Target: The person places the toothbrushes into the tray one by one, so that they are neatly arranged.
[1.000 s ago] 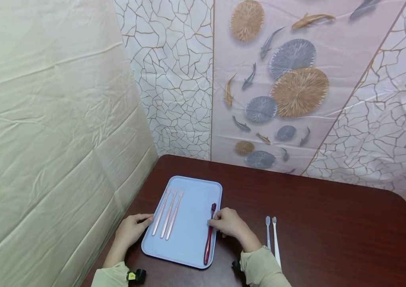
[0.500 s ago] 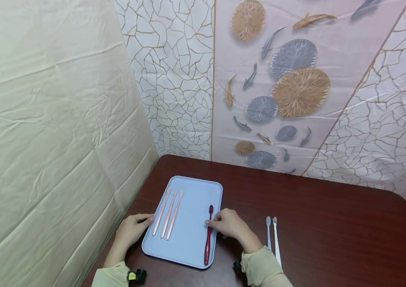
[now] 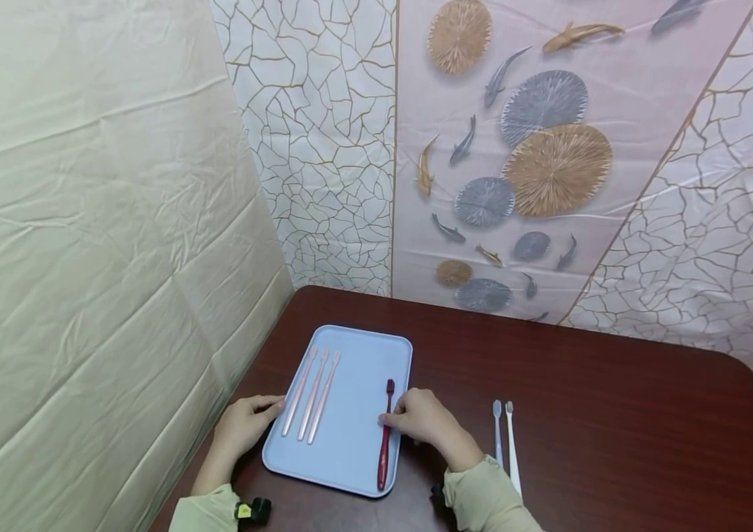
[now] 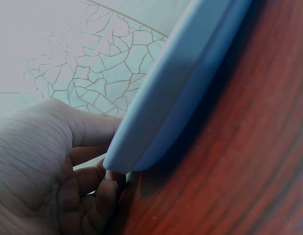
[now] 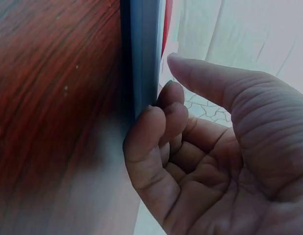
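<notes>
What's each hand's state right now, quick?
Left hand: closed, holding the edge of the tray.
Right hand: thumb at the red toothbrush, fingers curled by the tray; can't tell if it's holding either.

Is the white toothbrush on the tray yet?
No, the white toothbrush lies on the table, off to the right of the tray.

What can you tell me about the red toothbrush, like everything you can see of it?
The red toothbrush is dark red and glossy, apparently plastic, with a slim neck, a thicker lower handle and a small dark head at the far end. It lies lengthwise along the right side of the light blue tray, its handle end by the near rim. The right hand crosses its middle; whether it presses or grips there is unclear.
</notes>
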A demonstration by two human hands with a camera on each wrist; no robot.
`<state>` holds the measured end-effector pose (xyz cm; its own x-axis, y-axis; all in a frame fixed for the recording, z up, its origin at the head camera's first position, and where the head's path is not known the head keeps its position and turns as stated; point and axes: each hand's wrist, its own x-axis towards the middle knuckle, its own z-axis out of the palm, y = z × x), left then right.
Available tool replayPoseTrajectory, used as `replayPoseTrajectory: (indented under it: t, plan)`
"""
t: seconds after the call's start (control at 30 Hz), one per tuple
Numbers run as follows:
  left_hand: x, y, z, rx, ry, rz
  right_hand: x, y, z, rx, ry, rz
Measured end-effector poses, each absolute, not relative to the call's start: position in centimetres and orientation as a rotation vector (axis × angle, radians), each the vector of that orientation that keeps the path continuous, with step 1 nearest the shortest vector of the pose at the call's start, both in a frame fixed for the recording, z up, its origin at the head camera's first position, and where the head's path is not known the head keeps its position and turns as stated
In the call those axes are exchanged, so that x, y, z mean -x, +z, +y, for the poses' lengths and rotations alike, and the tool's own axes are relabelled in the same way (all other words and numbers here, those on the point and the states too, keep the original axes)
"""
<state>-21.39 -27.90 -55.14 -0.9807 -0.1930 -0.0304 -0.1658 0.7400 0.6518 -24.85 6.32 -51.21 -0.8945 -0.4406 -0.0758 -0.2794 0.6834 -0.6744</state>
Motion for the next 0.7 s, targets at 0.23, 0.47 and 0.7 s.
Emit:
replayPoseTrajectory:
  t: [0.23,0.47,0.7]
  plan:
    - [21.3,-55.1,-27.9,-0.295,-1.078,-2.893,24.8,-51.5,6.0,0.559,-0.972,2.713]
    - [21.3,-55.0,-27.8,-0.282,-1.085,-2.893,24.5,-51.5,5.0,0.596,-0.879,2.845]
    - [21.3,-55.1,-27.9,-0.279,-1.075,-2.889,25.3,-51.2,3.0,0.552,-0.828,2.843]
